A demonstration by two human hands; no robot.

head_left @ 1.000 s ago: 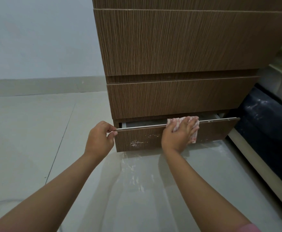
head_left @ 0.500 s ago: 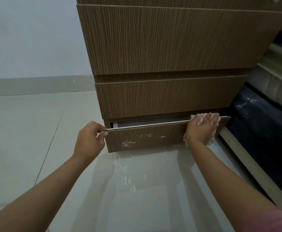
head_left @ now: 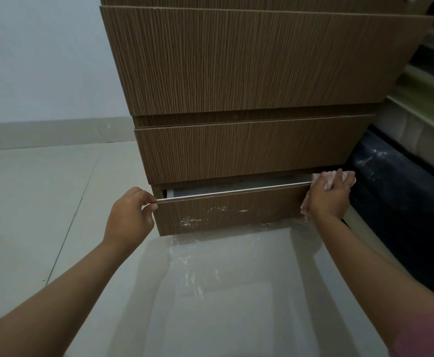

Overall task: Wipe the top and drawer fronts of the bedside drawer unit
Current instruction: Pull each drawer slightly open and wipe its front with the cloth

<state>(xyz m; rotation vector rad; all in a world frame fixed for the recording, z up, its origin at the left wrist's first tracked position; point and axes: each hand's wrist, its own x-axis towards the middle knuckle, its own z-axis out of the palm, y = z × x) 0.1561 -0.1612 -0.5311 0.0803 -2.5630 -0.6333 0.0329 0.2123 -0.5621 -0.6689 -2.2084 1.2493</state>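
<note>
A brown wood-grain drawer unit (head_left: 249,73) fills the upper middle of the head view. Its bottom drawer (head_left: 226,212) is pulled out a little, and white smears mark the drawer front. My left hand (head_left: 131,217) pinches the left end of the drawer's top edge. My right hand (head_left: 329,197) grips a pink-and-white cloth (head_left: 325,182) over the right end of that top edge. The cloth hangs down the front corner under my palm. The unit's top is out of view.
Pale glossy floor tiles (head_left: 43,202) spread to the left and in front, with wet streaks (head_left: 192,269) below the drawer. A dark bed base (head_left: 404,202) and mattress edge stand close on the right. A white wall with a skirting board lies behind on the left.
My right hand has slid the cloth along the drawer's top edge from the middle to the right end. My left hand has kept its pinch on the left end.
</note>
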